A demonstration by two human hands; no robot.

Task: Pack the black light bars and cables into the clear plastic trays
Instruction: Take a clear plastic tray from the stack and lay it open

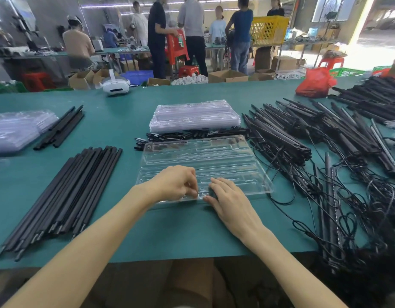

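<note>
A clear plastic tray (205, 158) lies in front of me on the green table, its moulded slots holding nothing. My left hand (176, 182) pinches the tray's near edge with curled fingers. My right hand (227, 201) rests beside it on the same edge, fingers fairly straight, pressing the rim. A row of black light bars (65, 196) lies to the left. A tangled heap of black bars with cables (325, 174) fills the right side. A stack of clear trays (195, 115) stands behind the open one.
Small black pieces (187, 134) lie between the stack and the tray. More clear trays (14, 130) and a few bars (63, 127) sit far left. A white headset (115, 85) and a red bag (314, 83) lie at the far edge. People stand at benches behind.
</note>
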